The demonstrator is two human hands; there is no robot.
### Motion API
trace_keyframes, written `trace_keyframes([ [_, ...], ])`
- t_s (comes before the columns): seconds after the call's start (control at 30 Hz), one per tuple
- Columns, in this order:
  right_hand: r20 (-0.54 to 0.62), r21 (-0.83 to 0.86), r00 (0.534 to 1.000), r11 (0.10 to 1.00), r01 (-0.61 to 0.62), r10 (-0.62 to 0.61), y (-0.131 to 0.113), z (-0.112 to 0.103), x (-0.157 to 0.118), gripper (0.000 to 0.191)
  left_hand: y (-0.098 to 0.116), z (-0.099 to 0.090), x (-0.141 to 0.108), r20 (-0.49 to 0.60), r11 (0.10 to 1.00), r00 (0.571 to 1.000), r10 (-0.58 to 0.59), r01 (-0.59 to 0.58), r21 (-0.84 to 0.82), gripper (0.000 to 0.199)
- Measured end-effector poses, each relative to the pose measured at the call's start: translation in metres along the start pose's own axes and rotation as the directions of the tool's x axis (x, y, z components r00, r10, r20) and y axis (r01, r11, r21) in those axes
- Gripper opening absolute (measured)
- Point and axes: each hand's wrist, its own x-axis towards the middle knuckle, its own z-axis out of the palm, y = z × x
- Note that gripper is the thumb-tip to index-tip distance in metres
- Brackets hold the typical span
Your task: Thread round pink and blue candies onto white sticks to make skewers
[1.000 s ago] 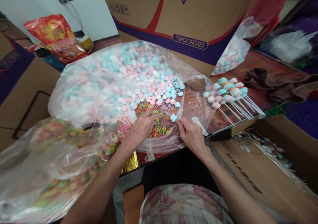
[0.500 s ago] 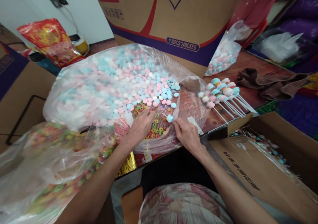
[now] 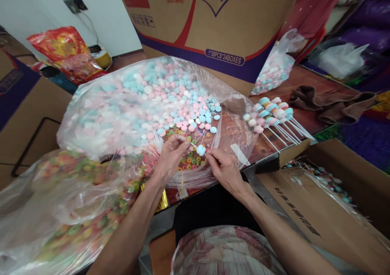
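Note:
My left hand [image 3: 171,152] is closed, thumb and forefinger pinching a thin white lollipop stick [image 3: 193,145]. Pale blue candies [image 3: 201,150] sit at the stick's right end. My right hand [image 3: 224,166] is closed too, its fingertips at the far side of those candies by a small reddish spot; what they pinch is too small to make out. Under both hands lie small coloured ring candies [image 3: 190,162] on clear plastic. Just beyond is a large clear bag [image 3: 100,104] of pink, white and blue candies [image 3: 170,84], several of them spilling from its mouth.
Finished-looking candy skewers [image 3: 271,112] lie right, near a brown cloth [image 3: 332,104]. An open carton [image 3: 292,202] stands lower right. A big cardboard box [image 3: 195,27] rises behind. A bag of ring candies [image 3: 88,210] fills the lower left. A person's red sleeve [image 3: 313,11] shows at the back.
My left hand has come off the ring candies and now pinches the stick. The blue candies and my right hand have shifted slightly left and down.

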Motion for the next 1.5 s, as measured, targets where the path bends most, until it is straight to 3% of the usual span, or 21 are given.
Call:
trace_keyframes([
  [0.33,-0.002,-0.032,1.0,0.999,0.018,-0.018,-0.001,0.001,0.0,0.022,-0.001,0.006,-0.001,0.088,0.984,0.989,0.122,-0.132,0.12,0.032],
  [0.53,0.067,-0.052,0.997,0.998,0.031,-0.028,0.0,-0.005,0.001,0.024,0.0,-0.001,0.0,0.111,0.985,0.992,0.066,-0.083,0.151,0.033],
  [0.67,0.042,-0.03,0.999,0.999,0.01,-0.009,-0.002,-0.004,0.002,0.024,-0.002,-0.003,0.0,0.152,0.982,0.988,0.0,-0.029,0.188,0.036],
  [0.8,-0.038,0.042,0.999,0.999,-0.028,0.029,-0.007,0.001,0.0,0.022,-0.008,-0.005,0.001,0.047,0.995,0.998,-0.037,0.032,0.09,0.052],
  [1.0,0.033,0.064,0.998,0.997,-0.047,0.045,-0.007,0.002,-0.004,0.024,-0.015,-0.004,0.002,-0.123,0.995,0.991,0.058,-0.048,0.083,0.036],
  [1.2,0.039,0.032,0.996,0.997,-0.077,0.076,-0.007,0.007,-0.003,0.025,-0.014,0.001,-0.004,-0.149,0.991,0.985,0.09,-0.074,0.109,0.031],
  [1.4,0.023,0.022,0.994,0.994,-0.109,0.108,-0.012,0.009,-0.004,0.026,-0.014,0.002,-0.008,-0.173,1.0,0.985,0.018,-0.015,0.021,0.034],
  [1.5,0.004,0.049,0.992,0.991,-0.127,0.127,-0.013,0.012,-0.005,0.026,-0.014,0.004,-0.007,-0.165,0.994,0.982,-0.092,0.081,-0.072,0.047],
])
